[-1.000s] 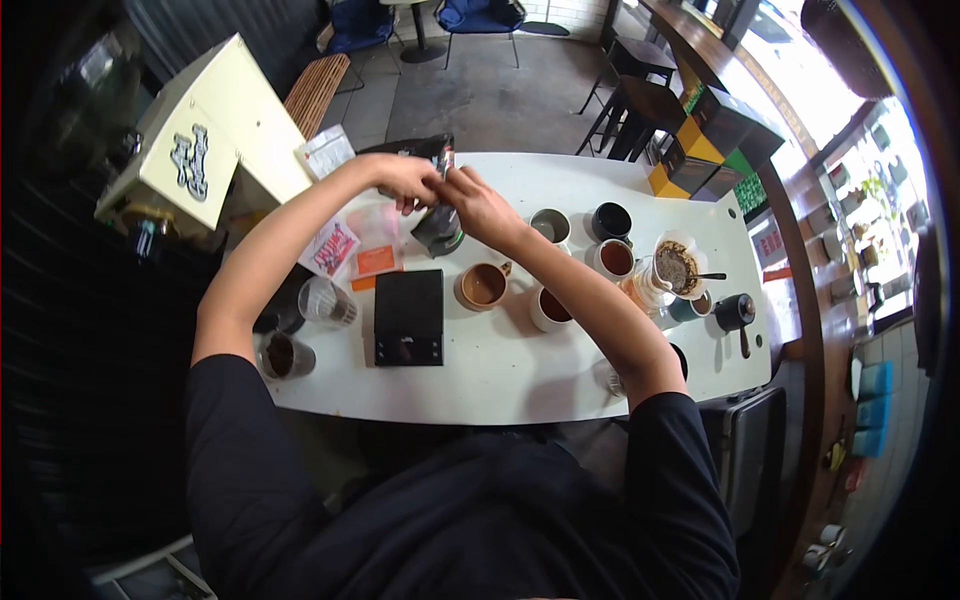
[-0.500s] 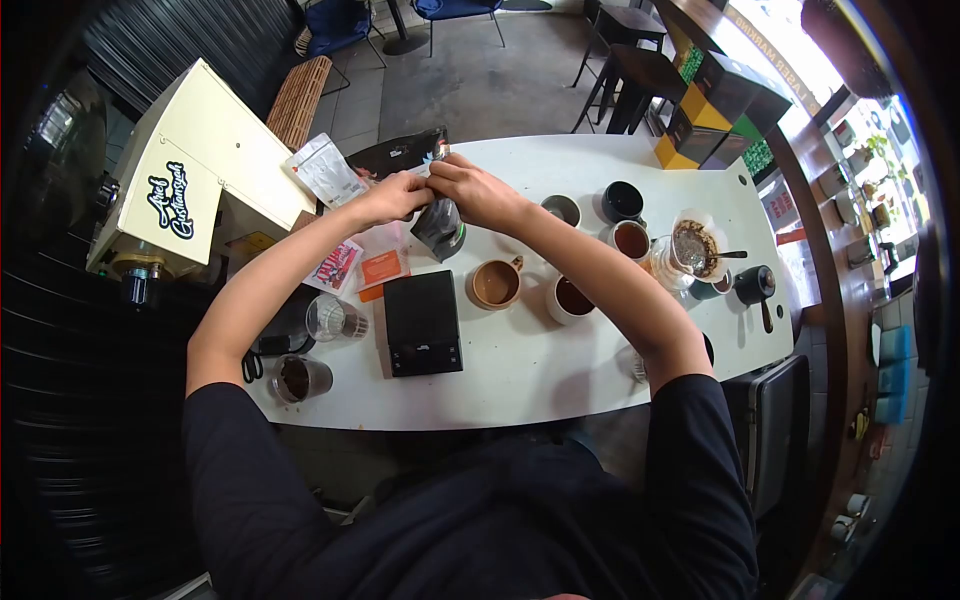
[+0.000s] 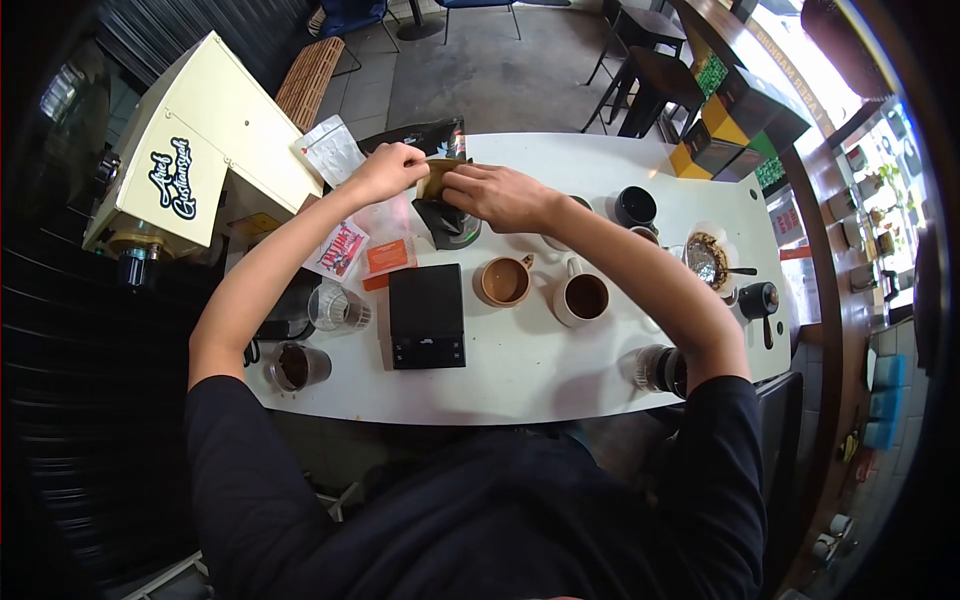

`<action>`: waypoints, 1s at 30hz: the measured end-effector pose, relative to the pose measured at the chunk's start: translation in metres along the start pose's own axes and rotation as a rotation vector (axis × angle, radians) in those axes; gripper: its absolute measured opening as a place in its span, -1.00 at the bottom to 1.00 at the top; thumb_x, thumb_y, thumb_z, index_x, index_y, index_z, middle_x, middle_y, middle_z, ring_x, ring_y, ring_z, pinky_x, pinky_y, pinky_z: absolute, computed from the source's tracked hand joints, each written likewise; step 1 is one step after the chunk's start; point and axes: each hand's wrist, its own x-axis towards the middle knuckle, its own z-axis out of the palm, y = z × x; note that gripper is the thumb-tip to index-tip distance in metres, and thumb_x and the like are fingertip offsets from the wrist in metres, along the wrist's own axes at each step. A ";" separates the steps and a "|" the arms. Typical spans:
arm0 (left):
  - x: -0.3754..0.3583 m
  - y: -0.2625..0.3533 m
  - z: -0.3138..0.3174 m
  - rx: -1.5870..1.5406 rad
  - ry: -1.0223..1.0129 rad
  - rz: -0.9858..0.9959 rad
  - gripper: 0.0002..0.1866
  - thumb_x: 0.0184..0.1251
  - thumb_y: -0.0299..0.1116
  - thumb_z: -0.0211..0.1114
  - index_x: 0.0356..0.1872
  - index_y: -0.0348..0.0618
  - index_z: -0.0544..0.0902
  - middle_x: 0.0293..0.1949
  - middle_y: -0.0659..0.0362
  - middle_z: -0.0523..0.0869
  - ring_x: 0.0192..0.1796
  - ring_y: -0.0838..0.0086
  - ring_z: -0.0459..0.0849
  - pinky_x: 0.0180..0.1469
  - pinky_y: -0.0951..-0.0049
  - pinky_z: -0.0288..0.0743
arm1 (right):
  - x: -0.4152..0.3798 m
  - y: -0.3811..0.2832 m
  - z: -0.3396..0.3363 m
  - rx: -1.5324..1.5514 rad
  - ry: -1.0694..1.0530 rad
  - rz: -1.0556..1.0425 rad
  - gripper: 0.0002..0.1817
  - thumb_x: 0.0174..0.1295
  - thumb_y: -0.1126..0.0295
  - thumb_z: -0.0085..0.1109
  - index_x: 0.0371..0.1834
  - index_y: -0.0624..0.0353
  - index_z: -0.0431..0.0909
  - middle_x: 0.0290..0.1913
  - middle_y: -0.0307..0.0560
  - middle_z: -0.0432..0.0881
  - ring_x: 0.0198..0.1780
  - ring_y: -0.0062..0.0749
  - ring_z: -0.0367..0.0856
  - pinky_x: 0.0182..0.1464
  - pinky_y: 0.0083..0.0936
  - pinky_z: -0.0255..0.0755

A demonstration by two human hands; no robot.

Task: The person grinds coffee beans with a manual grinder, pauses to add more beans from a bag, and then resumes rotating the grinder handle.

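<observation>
A black pouch [image 3: 437, 218] stands near the far edge of the white table, its mouth spread so that a gold-brown inner side shows. My left hand [image 3: 388, 172] is closed, pinching the left side of the pouch's rim. On the right side, my right hand [image 3: 495, 197] grips the rim with bent fingers; its fingertips are partly hidden at the opening. What the pouch contains cannot be seen. Nearer my body lies a black scale [image 3: 427, 315] with nothing on its plate. A brown cup [image 3: 504, 281] of brown liquid stands to its right.
Left of the scale are packets [image 3: 340, 248], a clear plastic vessel [image 3: 335, 305] and a glass of dark grounds [image 3: 298, 367]. A white mug [image 3: 581, 298], a dark cup [image 3: 635, 206] and a dripper with wet grounds [image 3: 706, 258] stand rightward. A cream grinder [image 3: 200, 150] borders the left.
My hands have moved apart, and the pouch's mouth has gone from pinched together to spread open. The whole view has shifted slightly.
</observation>
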 end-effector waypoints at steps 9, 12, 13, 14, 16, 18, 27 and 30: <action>0.002 0.009 -0.005 -0.224 -0.189 0.011 -0.74 0.47 -0.26 0.24 -0.30 -0.27 0.68 -0.59 0.17 0.58 -0.52 0.54 0.54 -0.41 0.41 0.43 | 0.084 0.002 -0.019 0.139 -0.757 0.429 -0.62 0.11 0.52 0.14 0.02 0.11 0.71 0.04 0.14 0.74 0.12 -0.05 0.71 0.09 -0.18 0.59; 0.006 0.005 -0.010 -0.267 -0.326 0.014 -0.73 0.56 -0.24 0.19 -0.20 -0.23 0.73 -0.56 0.31 0.58 -0.52 0.63 0.53 -0.45 0.54 0.41 | 0.101 0.004 -0.003 0.118 -0.919 0.456 -0.56 0.15 0.48 0.10 0.13 0.06 0.70 0.08 0.11 0.73 0.14 -0.10 0.70 0.15 -0.16 0.55; 0.005 0.006 -0.010 -0.240 -0.274 0.033 -0.68 0.55 -0.19 0.19 -0.32 -0.22 0.69 -0.58 0.28 0.60 -0.53 0.61 0.55 -0.44 0.51 0.43 | 0.106 0.004 0.000 0.119 -0.969 0.445 -0.56 0.14 0.46 0.14 0.13 0.05 0.70 0.08 0.07 0.73 0.14 -0.12 0.70 0.16 -0.16 0.54; 0.003 0.008 -0.011 -0.212 -0.219 0.054 -0.61 0.54 -0.14 0.19 -0.44 -0.22 0.64 -0.59 0.25 0.62 -0.54 0.59 0.57 -0.43 0.48 0.45 | 0.111 0.005 0.002 0.117 -1.018 0.435 -0.56 0.13 0.44 0.17 0.12 0.04 0.71 0.08 0.03 0.73 0.14 -0.14 0.69 0.17 -0.17 0.53; -0.001 0.008 -0.018 -0.250 -0.191 0.013 -0.65 0.56 -0.15 0.20 -0.33 -0.24 0.67 -0.55 0.25 0.63 -0.50 0.60 0.58 -0.40 0.50 0.46 | 0.119 0.010 0.003 0.107 -1.119 0.422 -0.56 0.11 0.40 0.25 0.12 0.03 0.72 0.09 -0.04 0.74 0.14 -0.19 0.68 0.19 -0.19 0.51; -0.008 0.009 -0.023 -0.300 -0.158 -0.029 -0.66 0.59 -0.15 0.22 -0.22 -0.26 0.69 -0.50 0.25 0.65 -0.47 0.60 0.59 -0.38 0.52 0.47 | 0.124 0.015 0.004 0.091 -1.230 0.404 -0.55 0.08 0.36 0.33 0.12 0.02 0.73 0.09 -0.11 0.74 0.13 -0.24 0.66 0.21 -0.21 0.49; -0.147 0.108 0.018 -0.564 0.679 0.045 -0.78 0.50 -0.31 0.35 -0.29 -0.25 0.62 -0.47 0.26 0.65 -0.46 0.68 0.58 -0.43 0.57 0.40 | 0.126 0.051 0.047 0.356 -1.571 0.459 -0.67 0.18 0.36 0.33 0.03 0.11 0.75 -0.06 -0.20 0.79 -0.11 -0.33 0.72 -0.01 -0.24 0.57; -0.167 0.107 0.048 -0.590 0.576 -0.067 -0.77 0.49 -0.30 0.38 -0.28 -0.26 0.63 -0.47 0.28 0.64 -0.49 0.71 0.54 -0.44 0.58 0.38 | 0.129 0.051 0.052 0.376 -1.621 0.518 -0.70 0.22 0.39 0.29 0.02 0.15 0.73 -0.13 -0.20 0.80 -0.19 -0.37 0.73 -0.06 -0.31 0.61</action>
